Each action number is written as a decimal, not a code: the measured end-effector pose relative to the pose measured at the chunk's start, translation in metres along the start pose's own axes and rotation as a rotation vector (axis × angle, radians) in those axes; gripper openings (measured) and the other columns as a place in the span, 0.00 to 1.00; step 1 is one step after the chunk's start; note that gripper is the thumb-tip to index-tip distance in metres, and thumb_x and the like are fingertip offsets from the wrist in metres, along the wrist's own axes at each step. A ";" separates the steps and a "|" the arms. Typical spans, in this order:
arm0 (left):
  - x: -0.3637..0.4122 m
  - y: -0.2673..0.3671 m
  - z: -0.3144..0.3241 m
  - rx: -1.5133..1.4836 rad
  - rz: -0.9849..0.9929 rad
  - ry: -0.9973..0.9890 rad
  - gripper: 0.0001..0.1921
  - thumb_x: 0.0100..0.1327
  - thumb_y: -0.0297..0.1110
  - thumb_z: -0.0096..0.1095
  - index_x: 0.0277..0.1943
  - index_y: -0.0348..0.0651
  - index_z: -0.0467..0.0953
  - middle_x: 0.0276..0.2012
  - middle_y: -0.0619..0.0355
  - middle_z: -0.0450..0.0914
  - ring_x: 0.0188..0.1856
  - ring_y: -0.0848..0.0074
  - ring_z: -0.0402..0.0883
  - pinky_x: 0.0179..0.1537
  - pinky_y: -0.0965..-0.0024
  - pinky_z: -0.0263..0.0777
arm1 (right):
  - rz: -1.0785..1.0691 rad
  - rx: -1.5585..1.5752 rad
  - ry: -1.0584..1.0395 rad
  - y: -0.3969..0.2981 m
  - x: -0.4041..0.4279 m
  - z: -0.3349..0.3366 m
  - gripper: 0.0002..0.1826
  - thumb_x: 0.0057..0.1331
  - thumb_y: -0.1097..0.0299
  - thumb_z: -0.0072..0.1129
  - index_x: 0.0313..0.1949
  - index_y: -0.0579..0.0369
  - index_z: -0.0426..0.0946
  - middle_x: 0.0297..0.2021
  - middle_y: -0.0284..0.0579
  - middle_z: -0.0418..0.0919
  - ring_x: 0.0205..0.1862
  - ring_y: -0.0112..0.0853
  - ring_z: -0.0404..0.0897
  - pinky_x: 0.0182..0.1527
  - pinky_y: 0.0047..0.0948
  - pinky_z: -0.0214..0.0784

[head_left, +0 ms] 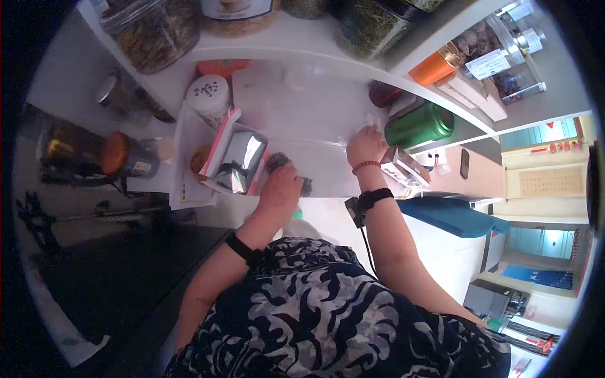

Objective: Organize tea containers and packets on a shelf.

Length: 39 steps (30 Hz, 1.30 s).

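My left hand is closed around a dark grey, textured cloth or scrubber, whose ends stick out on both sides, on a white shelf. Just left of it an open pink-and-white carton holds a silver foil pouch. My right hand reaches onto the right part of the shelf, its fingertips at some clear, crumpled plastic; whether it grips the plastic I cannot tell. A green canister lies right of that hand, with a small open box beside my wrist.
A white lidded jar stands behind the carton, near an orange item. Large jars of dried plants fill the shelf above. Amber-coloured jars are at the left. A blue chair back and a phone are at the right.
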<state>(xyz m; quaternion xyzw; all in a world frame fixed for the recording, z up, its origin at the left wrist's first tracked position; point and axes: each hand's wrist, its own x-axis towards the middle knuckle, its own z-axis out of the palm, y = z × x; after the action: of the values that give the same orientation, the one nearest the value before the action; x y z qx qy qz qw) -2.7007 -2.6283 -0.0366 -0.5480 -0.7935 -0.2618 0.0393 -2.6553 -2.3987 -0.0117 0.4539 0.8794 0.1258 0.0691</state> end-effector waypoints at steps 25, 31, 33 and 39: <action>0.006 0.012 -0.007 -0.186 -0.008 -0.125 0.13 0.54 0.32 0.60 0.43 0.38 0.76 0.54 0.49 0.72 0.62 0.59 0.64 0.63 0.45 0.53 | -0.440 0.884 0.376 0.042 -0.077 0.044 0.23 0.47 0.84 0.48 0.45 0.56 0.77 0.53 0.49 0.74 0.52 0.48 0.71 0.57 0.41 0.64; 0.061 0.048 -0.066 0.193 -0.092 0.188 0.22 0.54 0.36 0.63 0.52 0.37 0.72 0.58 0.47 0.67 0.64 0.54 0.62 0.65 0.45 0.50 | -0.490 0.913 0.356 0.051 -0.068 0.056 0.21 0.48 0.83 0.48 0.42 0.55 0.78 0.53 0.50 0.74 0.52 0.48 0.70 0.56 0.42 0.65; 0.089 0.047 -0.087 0.485 -0.274 0.285 0.27 0.55 0.39 0.63 0.56 0.36 0.70 0.59 0.44 0.66 0.64 0.54 0.62 0.65 0.45 0.49 | -0.507 0.983 0.341 0.054 -0.066 0.062 0.21 0.47 0.84 0.49 0.42 0.54 0.78 0.53 0.51 0.74 0.52 0.48 0.70 0.56 0.42 0.65; 0.134 -0.014 -0.092 1.033 -0.574 0.139 0.26 0.53 0.44 0.63 0.52 0.36 0.73 0.51 0.45 0.74 0.56 0.56 0.71 0.61 0.43 0.55 | -0.612 1.098 0.340 0.058 -0.065 0.056 0.21 0.49 0.85 0.48 0.43 0.59 0.77 0.52 0.52 0.74 0.52 0.48 0.71 0.57 0.41 0.64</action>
<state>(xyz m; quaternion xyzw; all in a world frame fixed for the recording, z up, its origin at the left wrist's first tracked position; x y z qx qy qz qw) -2.7873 -2.5606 0.0839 -0.2029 -0.9301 0.1229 0.2803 -2.5589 -2.4108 -0.0479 0.1261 0.9040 -0.2971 -0.2802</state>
